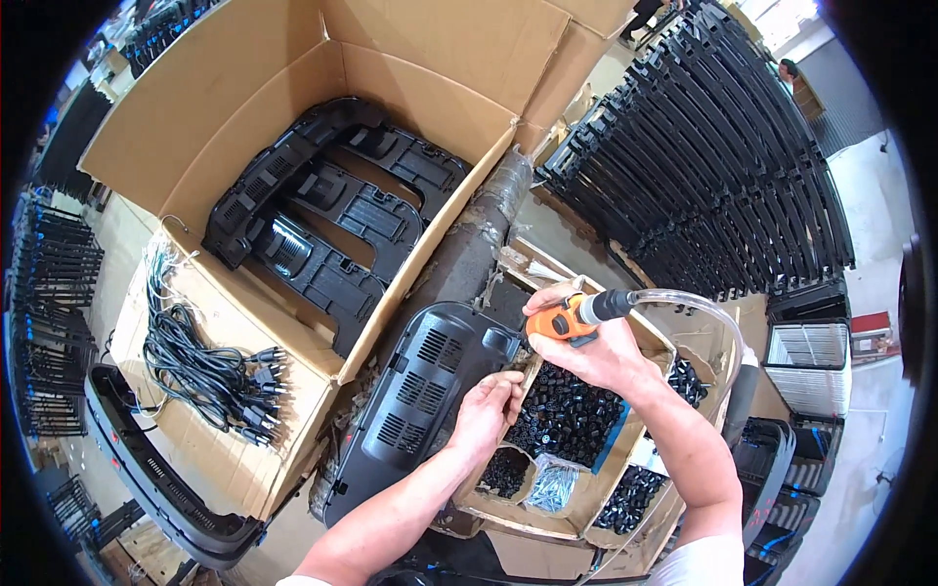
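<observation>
My right hand [608, 357] grips an orange air screwdriver [559, 320], its clear hose trailing off to the right. The tool's tip cannot be made out. My left hand [483, 414] has its thumb and fingers pinched together beside a black plastic cover [415, 386] with slotted vents; anything between the fingertips is too small to name. The cover lies in front of me, slightly left. Under my right wrist is a cardboard parts tray [532, 522] with dividers, holding small black plastic parts [572, 410], dark screws [505, 472] and a bag of silvery screws [553, 485].
A large open carton [244, 83] at the far left holds several black plastic housings [357, 210]. Bundled black power cords [210, 366] lie on cardboard at left, near a long black housing [161, 479]. Stacked black frames [708, 166] rise at the far right.
</observation>
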{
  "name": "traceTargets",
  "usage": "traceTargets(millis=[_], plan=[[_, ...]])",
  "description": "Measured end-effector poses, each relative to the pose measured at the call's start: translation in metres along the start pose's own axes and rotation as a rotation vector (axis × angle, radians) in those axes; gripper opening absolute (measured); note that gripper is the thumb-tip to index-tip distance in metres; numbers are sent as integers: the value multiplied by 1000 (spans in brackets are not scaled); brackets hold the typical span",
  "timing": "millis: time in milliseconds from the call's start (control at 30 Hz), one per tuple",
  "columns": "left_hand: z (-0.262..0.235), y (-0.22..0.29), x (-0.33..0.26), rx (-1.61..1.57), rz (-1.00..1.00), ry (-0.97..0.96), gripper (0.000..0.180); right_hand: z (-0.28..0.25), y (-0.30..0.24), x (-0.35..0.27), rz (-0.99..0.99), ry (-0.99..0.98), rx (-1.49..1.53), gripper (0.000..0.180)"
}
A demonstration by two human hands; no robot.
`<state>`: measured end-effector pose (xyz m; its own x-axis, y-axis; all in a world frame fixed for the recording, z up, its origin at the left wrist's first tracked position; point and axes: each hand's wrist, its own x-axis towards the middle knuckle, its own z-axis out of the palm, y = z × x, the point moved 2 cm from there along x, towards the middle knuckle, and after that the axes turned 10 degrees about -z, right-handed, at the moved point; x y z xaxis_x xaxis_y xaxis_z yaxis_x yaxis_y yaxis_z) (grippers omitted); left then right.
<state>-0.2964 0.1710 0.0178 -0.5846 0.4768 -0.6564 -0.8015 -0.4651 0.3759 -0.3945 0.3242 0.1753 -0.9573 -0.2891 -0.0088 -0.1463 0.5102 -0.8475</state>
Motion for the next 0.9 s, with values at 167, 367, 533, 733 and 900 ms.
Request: traceTargets(millis=[167,367,533,733,900], plan=[[-3,0,-30,-80,-112,-48,19,-3,3,-6,-43,56,64,34],[-8,7,-44,40,-77,9,18,0,-4,-12,-6,79,195,44],[9,17,-51,-90,13,77,20,1,-1,-19,50,152,220,44],[3,29,-44,-231,-40,53,22,4,-9,-21,-22,117,146,45],[11,38,-41,-385,-56,98,24,13,-47,-46,-141,229,434,48]])
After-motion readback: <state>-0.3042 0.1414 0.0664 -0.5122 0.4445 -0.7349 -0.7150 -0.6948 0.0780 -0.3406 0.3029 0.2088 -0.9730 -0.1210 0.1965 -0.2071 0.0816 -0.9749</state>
